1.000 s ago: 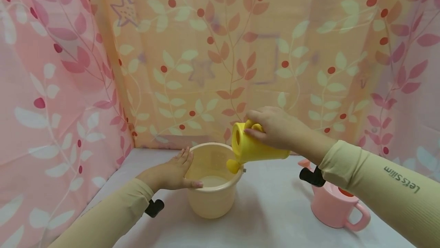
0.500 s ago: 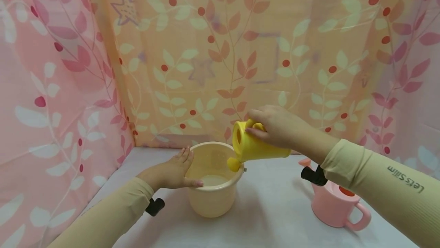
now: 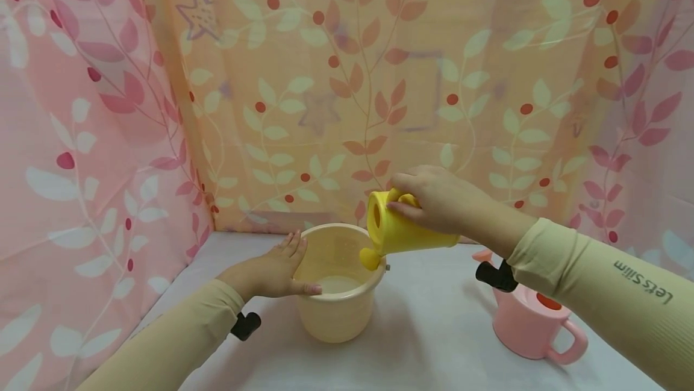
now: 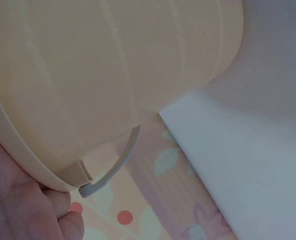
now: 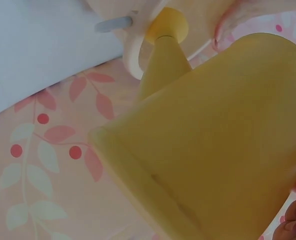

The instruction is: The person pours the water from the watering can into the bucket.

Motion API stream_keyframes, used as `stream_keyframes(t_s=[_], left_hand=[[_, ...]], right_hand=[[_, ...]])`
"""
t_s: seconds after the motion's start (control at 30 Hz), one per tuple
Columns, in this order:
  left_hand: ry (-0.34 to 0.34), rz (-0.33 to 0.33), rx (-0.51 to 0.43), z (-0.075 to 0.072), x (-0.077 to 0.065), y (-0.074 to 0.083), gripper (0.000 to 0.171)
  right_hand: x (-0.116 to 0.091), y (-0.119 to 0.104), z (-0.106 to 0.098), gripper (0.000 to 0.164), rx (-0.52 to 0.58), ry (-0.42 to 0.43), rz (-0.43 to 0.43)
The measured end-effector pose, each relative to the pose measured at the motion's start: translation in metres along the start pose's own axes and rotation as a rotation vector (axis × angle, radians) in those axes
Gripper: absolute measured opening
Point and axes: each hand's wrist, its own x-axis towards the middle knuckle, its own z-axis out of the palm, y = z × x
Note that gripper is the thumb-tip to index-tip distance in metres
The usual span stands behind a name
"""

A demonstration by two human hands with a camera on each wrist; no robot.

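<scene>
**Yellow can tipped over the cream bucket's rim, both hands engaged**

Cream bucket (image 3: 336,322) upright on the bench (image 3: 434,334), near the middle of the head view. Left hand (image 3: 268,272) spread on its left side: fingers extended along the rim, thumb laid across the near edge; rests there rather than wrapping round. Right hand (image 3: 434,199) curled round the handle of the yellow watering can (image 3: 420,235), which is held off the bench, tilted onto its side, mouth facing left. Its spout head (image 3: 370,259) reaches over the bucket's right rim, inside the opening; cannot tell whether spout and rim touch. Grey bail (image 4: 113,170) seen against the bucket's outer wall, left wrist view. Pink watering can (image 3: 523,331) upright to the right, partly behind the right sleeve (image 3: 602,282). Leaf-print curtain (image 3: 347,108) behind.
</scene>
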Motion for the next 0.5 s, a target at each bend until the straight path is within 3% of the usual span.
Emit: stream_keyframes(t_s=[0.27, 0.5], left_hand=[[-0.004, 0.014, 0.001, -0.0006, -0.0008, 0.0002, 0.113], [-0.006, 0.007, 0.001, -0.0007, -0.0011, 0.0, 0.113]], right_hand=[[0.0013, -0.0008, 0.0015, 0.02, -0.012, 0.034, -0.018], [-0.0007, -0.0007, 0.0079, 0.014, 0.031, 0.101, 0.019]])
